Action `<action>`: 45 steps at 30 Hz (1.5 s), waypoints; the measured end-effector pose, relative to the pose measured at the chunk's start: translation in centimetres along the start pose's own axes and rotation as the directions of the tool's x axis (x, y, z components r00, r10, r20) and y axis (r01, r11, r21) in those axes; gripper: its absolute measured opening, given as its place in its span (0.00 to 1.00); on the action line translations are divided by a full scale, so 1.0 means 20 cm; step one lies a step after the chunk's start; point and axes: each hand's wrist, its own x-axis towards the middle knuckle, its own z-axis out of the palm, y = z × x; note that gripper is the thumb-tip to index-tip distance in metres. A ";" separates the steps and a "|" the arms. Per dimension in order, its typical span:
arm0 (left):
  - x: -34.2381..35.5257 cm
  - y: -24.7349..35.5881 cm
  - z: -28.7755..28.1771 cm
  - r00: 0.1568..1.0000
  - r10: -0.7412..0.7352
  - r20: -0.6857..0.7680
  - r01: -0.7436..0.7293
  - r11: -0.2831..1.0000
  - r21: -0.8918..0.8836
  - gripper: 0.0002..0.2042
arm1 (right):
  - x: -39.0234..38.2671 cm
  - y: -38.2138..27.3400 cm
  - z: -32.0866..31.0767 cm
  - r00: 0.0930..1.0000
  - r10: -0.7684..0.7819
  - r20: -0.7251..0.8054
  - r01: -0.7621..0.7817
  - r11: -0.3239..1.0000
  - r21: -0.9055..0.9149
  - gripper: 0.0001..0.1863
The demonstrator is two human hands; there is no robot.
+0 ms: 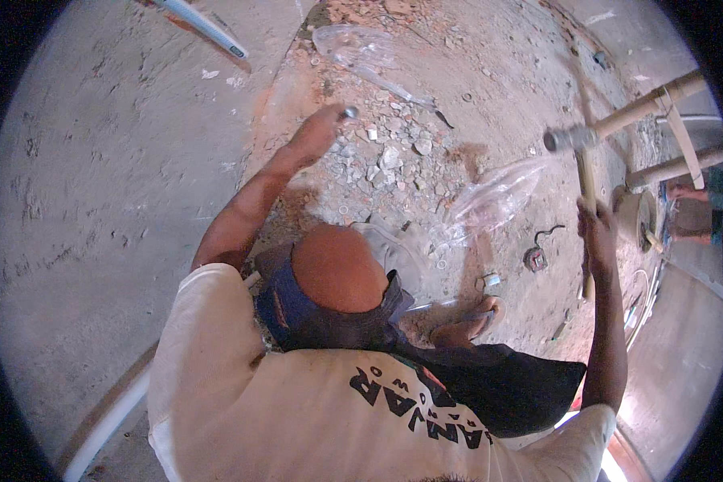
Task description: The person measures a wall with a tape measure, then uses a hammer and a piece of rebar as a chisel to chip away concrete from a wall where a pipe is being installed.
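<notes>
Dull metal and pale wood make up the hammer (586,181) that we see, in the head view, in the right hand (597,229). The fingers wrap around its handle partway along, so that the lower end sticks out below the fist, while the blurred head hangs over the right side of the floor (494,92), in front of the end of a wooden pole (647,106).

The left hand (317,132) is closed around a metal piece (350,113). We make out only its shiny rounded end beyond the fist, near the floor's left edge, beside the rough grey wall (120,177); we cannot tell the shape of the rest.

Between the two hands we find broken rubble (390,157) strewn over the floor. One crumpled clear bag (353,44) lies toward the floor's far edge, and a clear plastic sheet (498,193) lies nearer the right hand. Just left of that forearm we notice a tape measure (536,258) with a dark strap. In the upper left corner of the view, we see a long pale-blue bar (205,30) against the wall.
</notes>
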 end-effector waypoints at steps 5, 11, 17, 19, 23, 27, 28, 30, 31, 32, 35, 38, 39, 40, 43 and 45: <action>0.11 0.03 0.03 0.913 0.407 0.011 -0.380 0.841 0.385 0.11 | 0.19 -0.34 0.42 0.983 -0.150 0.109 0.108 0.942 0.317 0.11; 0.24 -0.12 0.03 0.973 0.230 -0.002 -0.217 0.919 0.329 0.15 | 0.16 -0.53 0.95 0.970 -0.153 0.189 0.084 0.940 0.330 0.08; 0.26 -0.08 0.04 0.970 0.211 -0.124 -0.185 0.964 0.190 0.12 | 0.08 -0.46 1.28 0.989 -0.098 0.107 0.015 0.800 0.600 0.09; 0.28 -0.11 0.08 0.932 0.276 -0.237 -0.250 0.959 0.133 0.13 | 0.06 -0.48 1.28 0.994 -0.093 0.057 0.037 0.779 0.626 0.09; 0.38 -0.12 0.10 0.969 0.136 -0.207 -0.132 0.991 0.035 0.13 | 0.06 -0.56 1.22 0.989 -0.137 -0.049 0.141 0.822 0.551 0.10; 0.44 -0.09 0.09 0.978 0.033 -0.207 -0.042 0.998 -0.040 0.13 | 0.08 -0.56 1.19 0.930 -0.273 -0.245 0.363 0.783 0.505 0.13; 0.44 -0.08 0.08 0.976 0.018 -0.215 -0.036 0.996 -0.078 0.14 | 0.08 -0.58 1.18 0.926 -0.265 -0.269 0.373 0.746 0.552 0.12; 0.46 -0.10 0.09 0.950 0.036 -0.311 -0.072 0.992 -0.104 0.12 | 0.08 -0.65 1.15 0.919 -0.243 -0.311 0.392 0.660 0.641 0.11; 0.47 -0.11 0.09 0.934 0.046 -0.355 -0.091 0.990 -0.111 0.12 | 0.08 -0.68 1.13 0.918 -0.233 -0.321 0.389 0.689 0.612 0.11; 0.45 -0.13 0.09 0.933 0.023 -0.358 -0.055 0.995 -0.079 0.12 | 0.08 -0.70 1.10 0.917 -0.224 -0.331 0.385 0.717 0.581 0.11; 0.43 -0.14 0.07 0.932 -0.052 -0.359 0.040 0.998 -0.040 0.12 | 0.08 -0.79 1.10 0.900 -0.197 -0.390 0.410 0.690 0.596 0.11; 0.43 -0.13 0.07 0.936 -0.111 -0.335 0.102 0.994 -0.044 0.13 | 0.13 -0.76 1.26 0.873 -0.116 -0.473 0.368 0.794 0.483 0.11; 0.43 -0.13 0.07 0.928 -0.122 -0.351 0.119 0.992 -0.032 0.13 | 0.12 -0.74 1.35 0.897 -0.116 -0.426 0.237 0.941 0.243 0.15; 0.43 -0.13 0.08 0.920 -0.131 -0.370 0.133 0.991 -0.019 0.13 | 0.16 -0.65 1.50 0.801 -0.430 -0.416 0.452 0.891 -0.050 0.17; 0.37 -0.17 0.04 0.924 -0.013 -0.382 -0.026 0.995 -0.096 0.15 | 0.19 -0.57 1.68 0.951 -0.257 0.172 0.273 0.959 -0.076 0.26; 0.39 -0.26 0.07 0.951 -0.050 -0.307 0.034 0.998 -0.055 0.17 | 0.20 -0.49 1.66 0.927 -0.346 0.141 0.360 0.929 -0.088 0.26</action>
